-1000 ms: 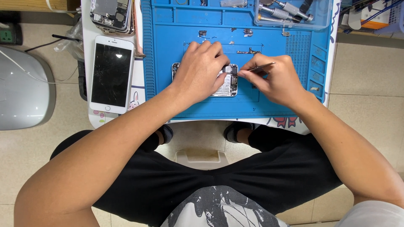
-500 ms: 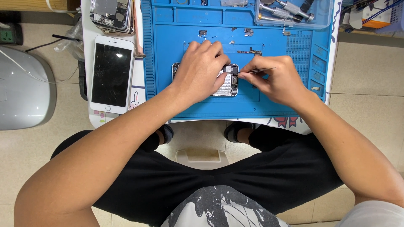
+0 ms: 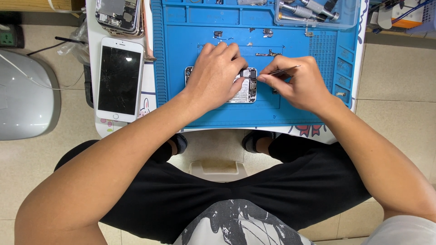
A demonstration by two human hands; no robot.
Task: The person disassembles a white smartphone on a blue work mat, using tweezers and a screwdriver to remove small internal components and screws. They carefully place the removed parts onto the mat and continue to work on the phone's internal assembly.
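An opened phone body [image 3: 247, 88] with bare circuitry lies flat on the blue repair mat [image 3: 290, 111]. My left hand [image 3: 217, 75] rests palm down on it, fingers closed over its left and middle part. My right hand [image 3: 300, 84] pinches thin metal tweezers [image 3: 282, 71]; their tip touches the phone's right edge. Most of the phone is hidden under my left hand.
A white phone with a cracked dark screen [image 3: 119, 80] lies left of the mat. Another stripped phone frame [image 3: 119, 14] sits above it. A clear tray with metal tools [image 3: 313, 11] stands at the mat's top right. Small loose parts [image 3: 268, 53] lie above the phone. A grey rounded object [image 3: 22, 97] sits on the floor at far left.
The tweezers' tip has stayed at the phone's right edge; my right hand has shifted slightly. My left hand has kept its hold.
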